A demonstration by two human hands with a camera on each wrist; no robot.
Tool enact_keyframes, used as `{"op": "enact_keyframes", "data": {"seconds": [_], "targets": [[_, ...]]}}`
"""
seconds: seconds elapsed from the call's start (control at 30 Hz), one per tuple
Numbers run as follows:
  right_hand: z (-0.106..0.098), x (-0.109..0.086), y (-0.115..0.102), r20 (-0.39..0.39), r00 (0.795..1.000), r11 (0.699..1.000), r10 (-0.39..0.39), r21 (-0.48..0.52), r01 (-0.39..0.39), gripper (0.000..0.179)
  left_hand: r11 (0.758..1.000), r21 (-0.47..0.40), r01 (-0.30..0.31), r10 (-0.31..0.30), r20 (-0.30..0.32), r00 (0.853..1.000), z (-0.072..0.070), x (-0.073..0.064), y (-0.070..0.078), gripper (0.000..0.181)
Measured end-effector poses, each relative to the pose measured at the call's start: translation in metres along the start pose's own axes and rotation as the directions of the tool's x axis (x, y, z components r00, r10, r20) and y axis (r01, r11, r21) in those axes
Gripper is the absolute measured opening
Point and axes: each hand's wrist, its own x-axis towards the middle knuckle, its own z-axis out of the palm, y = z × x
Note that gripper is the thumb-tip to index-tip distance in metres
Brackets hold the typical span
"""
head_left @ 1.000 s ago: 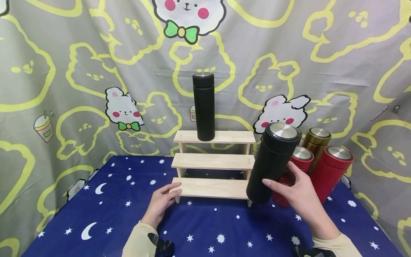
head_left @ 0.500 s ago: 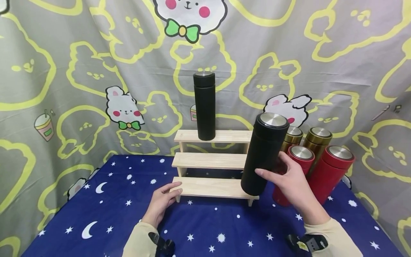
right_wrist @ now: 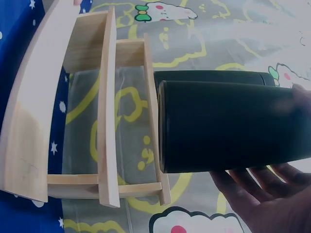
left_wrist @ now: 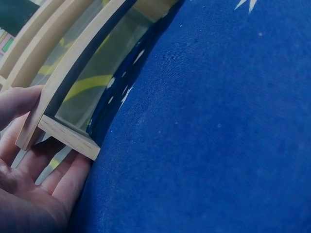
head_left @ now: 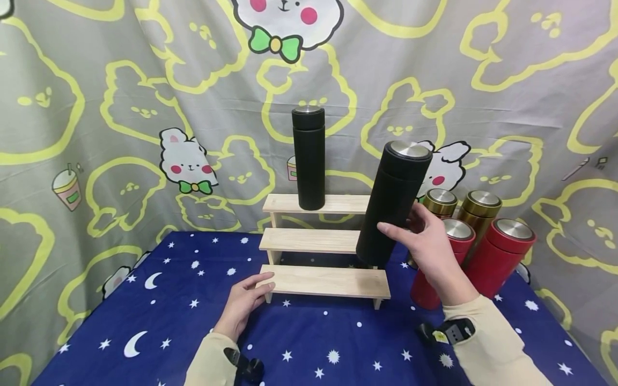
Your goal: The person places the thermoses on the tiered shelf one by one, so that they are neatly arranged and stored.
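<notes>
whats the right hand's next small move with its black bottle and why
Perhaps straighten the held bottle over the right part of the top shelf: the right hand grips it tilted, and another black bottle stands upright on that shelf, further left.

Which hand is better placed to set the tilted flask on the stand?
Likely the right hand: it holds the tilted black flask near the right end of the wooden stand. The left hand grips the stand's front left end, away from the flask.

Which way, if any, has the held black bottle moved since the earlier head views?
Yes: in the head view, the held black bottle has moved up and slightly left against the wooden stand.
</notes>
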Motion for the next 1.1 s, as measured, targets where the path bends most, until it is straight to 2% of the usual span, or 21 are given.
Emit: {"op": "enact_keyframes", "data": {"seconds": [0.17, 0.37, 0.67, 1.1], "targets": [[0.002, 0.013, -0.001, -0.028, 0.999, 0.999, 0.015, 0.041, -0.013, 0.065, 1.000, -0.002, -0.002, 0.002, 0.010, 1.000, 0.000, -0.001, 0.001, 0.038], [0.003, 0.026, -0.006, -0.056, 0.998, 0.999, 0.028, 0.024, -0.027, 0.069, 1.000, -0.008, 0.001, -0.001, 0.012, 1.000, 0.000, -0.001, 0.002, 0.038], [0.008, 0.050, -0.013, -0.053, 0.997, 0.997, 0.057, 0.048, -0.055, 0.076, 1.000, -0.007, 0.004, -0.004, 0.006, 1.000, -0.001, -0.001, 0.002, 0.038], [0.015, 0.071, -0.012, -0.063, 0.996, 0.998, 0.058, 0.039, -0.055, 0.078, 1.000, -0.015, -0.009, 0.009, 0.005, 1.000, 0.000, -0.001, 0.000, 0.038]]}}
